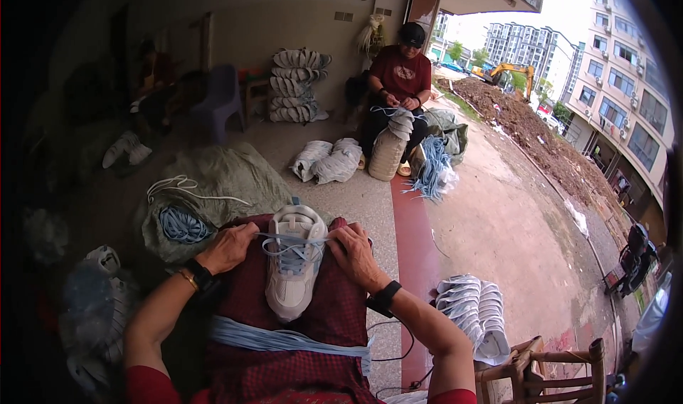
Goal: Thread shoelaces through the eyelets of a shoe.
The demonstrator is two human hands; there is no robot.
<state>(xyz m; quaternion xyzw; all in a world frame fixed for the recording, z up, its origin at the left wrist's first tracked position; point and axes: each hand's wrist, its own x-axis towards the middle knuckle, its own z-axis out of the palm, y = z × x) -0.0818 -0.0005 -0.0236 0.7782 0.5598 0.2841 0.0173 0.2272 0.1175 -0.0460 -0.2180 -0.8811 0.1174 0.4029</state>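
Note:
A white and grey sneaker [288, 290] rests on my lap, on a dark red checked cloth [242, 301], its toe pointing toward me. Light blue shoelaces [290, 244] run through its eyelets and cross in a loop over the tongue. To the left of the shoe, my left hand [231, 247] pinches one lace end and draws it sideways. My right hand [353, 254] is closed on the other end at the right side, fingers close to the collar. A bundle of loose light blue laces [284, 335] lies across my lap, nearer to me than the shoe.
On the left is a green sack [213, 173] with coiled blue laces [183, 224] on it. Stacked shoe uppers [473, 311] lie right, beside a wooden stool [541, 372]. Ahead, a seated person [402, 84] handles laces over a shoe stack [388, 148]; more stacks [295, 84] stand behind.

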